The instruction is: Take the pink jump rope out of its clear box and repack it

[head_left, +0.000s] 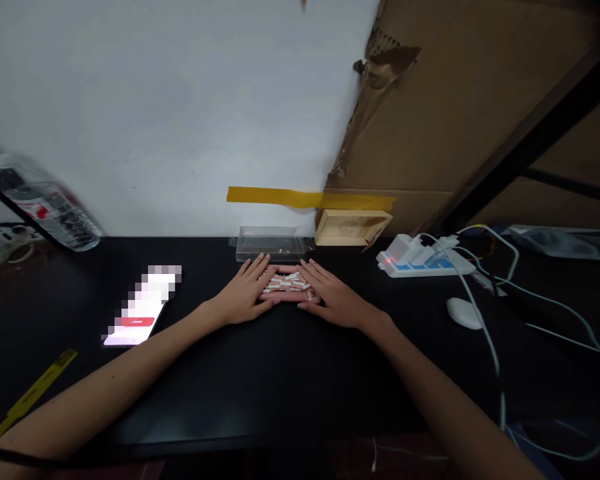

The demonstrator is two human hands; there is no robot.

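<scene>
A small pink tray (pixel 285 298) lies on the black desk and holds several short white and pink pieces (pixel 286 283), too small to name. Over its left end lies my left hand (pixel 243 292), fingers stretched out and the thumb along the near edge. My right hand (pixel 336 294) rests the same way across the right end, fingers extended. A small round clear item (pixel 312 295) shows at the tray's near right corner, beside my right thumb. Just behind the tray stands a clear plastic box (pixel 270 245). The tray's two ends are hidden under my hands.
A lit phone (pixel 140 310) lies to the left, near a plastic bottle (pixel 55 207) by the wall. At the right are a white power strip (pixel 425 265) with plugs, a white mouse (pixel 464 313) and loose cables. A shallow cardboard box (pixel 353 228) leans at the back.
</scene>
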